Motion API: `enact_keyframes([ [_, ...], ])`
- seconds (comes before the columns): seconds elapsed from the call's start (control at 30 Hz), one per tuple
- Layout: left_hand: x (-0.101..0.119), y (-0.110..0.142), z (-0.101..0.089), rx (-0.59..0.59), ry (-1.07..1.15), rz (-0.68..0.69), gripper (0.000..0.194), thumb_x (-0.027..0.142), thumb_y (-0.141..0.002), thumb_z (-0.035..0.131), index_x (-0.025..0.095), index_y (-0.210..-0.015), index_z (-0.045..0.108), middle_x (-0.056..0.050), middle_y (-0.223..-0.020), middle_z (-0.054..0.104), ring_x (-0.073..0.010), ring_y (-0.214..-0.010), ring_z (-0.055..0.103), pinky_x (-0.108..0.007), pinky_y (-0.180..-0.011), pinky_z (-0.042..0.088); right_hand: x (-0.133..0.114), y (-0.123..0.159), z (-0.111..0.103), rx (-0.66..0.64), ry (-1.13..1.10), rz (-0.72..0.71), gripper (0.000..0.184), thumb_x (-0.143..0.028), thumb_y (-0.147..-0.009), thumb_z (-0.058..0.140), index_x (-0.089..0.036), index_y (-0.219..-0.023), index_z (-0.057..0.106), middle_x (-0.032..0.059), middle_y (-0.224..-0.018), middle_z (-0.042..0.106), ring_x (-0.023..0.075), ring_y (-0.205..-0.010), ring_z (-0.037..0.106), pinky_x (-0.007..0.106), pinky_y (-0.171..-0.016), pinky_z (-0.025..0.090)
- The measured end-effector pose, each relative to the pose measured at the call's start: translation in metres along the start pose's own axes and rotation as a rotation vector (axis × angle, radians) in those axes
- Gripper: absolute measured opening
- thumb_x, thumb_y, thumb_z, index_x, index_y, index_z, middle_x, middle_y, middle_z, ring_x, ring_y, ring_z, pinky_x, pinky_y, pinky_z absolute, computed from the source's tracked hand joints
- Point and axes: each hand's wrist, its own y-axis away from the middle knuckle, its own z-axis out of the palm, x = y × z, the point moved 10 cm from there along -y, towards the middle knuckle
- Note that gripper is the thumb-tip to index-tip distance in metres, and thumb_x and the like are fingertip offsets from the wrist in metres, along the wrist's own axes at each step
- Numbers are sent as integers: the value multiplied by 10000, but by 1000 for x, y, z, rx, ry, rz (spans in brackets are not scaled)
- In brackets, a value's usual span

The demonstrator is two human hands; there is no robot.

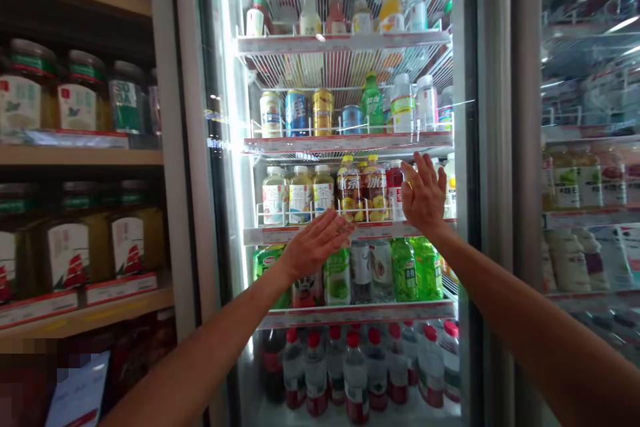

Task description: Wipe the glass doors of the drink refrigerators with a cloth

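Note:
Both my hands are raised in front of a lit upright drinks fridge (345, 312). My left hand (317, 243) is stretched out flat, palm down, before the shelf edge below the bottled teas (300, 197). Higher and to the right, my right hand (424, 192) has its fingers spread and hides part of a red drink bottle (395, 181) and its neighbours. Neither hand holds anything. Faint reflections over the shelves suggest glass in front; whether my fingers touch it I cannot tell. Between the hands stand brown iced tea bottles (376, 187) with yellow caps.
Cans (297, 112) and a green bottle (371, 101) line a higher shelf. Red-capped bottles (356, 373) fill the fridge bottom. Wooden shelves with big jars (83, 93) stand left, a phone-like screen (80, 390) low left. Another drinks cooler (590, 217) is at right.

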Motion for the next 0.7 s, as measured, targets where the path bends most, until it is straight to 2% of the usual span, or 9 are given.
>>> enact_keyframes([
  [0.03, 4, 3, 1, -41, 15, 55, 544, 115, -832, 420, 270, -1347, 334, -31, -1389, 405, -205, -1342, 250, -400, -1068, 354, 1, 0, 0, -4, -6, 3, 437, -274, -873, 357, -275, -1308, 399, 45, -1432, 347, 205, -1343, 264, 473, -1071, 210],
  [0.1, -25, 13, -11, -47, -14, -37, 521, 141, -844, 420, 286, -1339, 347, -23, -1402, 385, -199, -1345, 246, -384, -1077, 343, 2, 0, 0, -7, -13, 10, 448, -267, -874, 351, -292, -1321, 379, 35, -1434, 344, 205, -1344, 262, 478, -1069, 210],
  [0.2, -107, 41, -51, 163, -149, -484, 498, 157, -857, 410, 269, -1339, 351, -35, -1471, 245, -231, -1354, 221, -435, -1086, 320, 1, 1, 0, 3, -9, 6, 453, -278, -876, 352, -294, -1329, 365, 37, -1436, 341, 207, -1346, 258, 479, -1070, 208],
  [0.27, -125, 56, -64, 274, -186, -645, 500, 148, -856, 408, 220, -1347, 342, -72, -1495, 159, -275, -1361, 185, -501, -1089, 284, 0, 1, 1, 7, -4, 3, 454, -287, -876, 353, -289, -1330, 365, 41, -1438, 336, 209, -1348, 253, 479, -1071, 207],
  [0.37, -80, 43, -40, 209, -112, -493, 546, 123, -843, 419, 244, -1364, 310, -60, -1487, 197, -259, -1364, 176, -470, -1095, 292, 0, 1, 2, -8, -9, 7, 470, -286, -875, 351, -295, -1345, 340, 33, -1447, 317, 215, -1353, 239, 490, -1072, 202],
  [0.47, 6, 26, -3, 8, 16, -68, 550, 106, -835, 421, 309, -1340, 341, -4, -1419, 360, -186, -1334, 270, -371, -1080, 348, 1, 1, 1, -16, -13, 12, 480, -278, -873, 346, -307, -1351, 326, 23, -1449, 315, 215, -1351, 242, 499, -1071, 203],
  [0.53, 36, 29, 5, -99, 78, 166, 511, 123, -843, 418, 292, -1323, 375, -4, -1381, 419, -183, -1324, 293, -363, -1075, 356, 1, 1, 0, -15, -4, 13, 471, -274, -874, 340, -307, -1344, 339, 21, -1442, 328, 211, -1347, 254, 498, -1068, 212],
  [0.6, 8, 32, -6, -70, 50, 77, 498, 147, -850, 424, 305, -1319, 377, 11, -1376, 424, -187, -1326, 285, -360, -1071, 366, 1, 1, 0, -19, 8, 11, 462, -276, -875, 333, -303, -1335, 355, 20, -1436, 338, 206, -1345, 260, 493, -1063, 225],
  [0.7, -79, 50, -43, 126, -83, -374, 549, 144, -853, 416, 296, -1366, 293, -10, -1453, 290, -233, -1358, 194, -450, -1098, 314, 2, -1, 0, -16, 23, 14, 448, -288, -875, 334, -296, -1320, 381, 29, -1430, 350, 200, -1346, 259, 482, -1063, 228],
])
